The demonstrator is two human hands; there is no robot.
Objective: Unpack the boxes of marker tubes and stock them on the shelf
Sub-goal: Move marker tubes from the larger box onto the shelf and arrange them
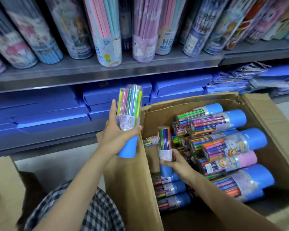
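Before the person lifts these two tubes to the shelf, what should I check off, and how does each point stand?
1. Left hand grips its marker tube: ok.
2. Right hand holds the second tube: ok.
3. Second tube free of the cardboard box: not ok, its base sits among the packed tubes.
4. Both caps on: ok.
5. Free spot on the shelf: cannot tell.
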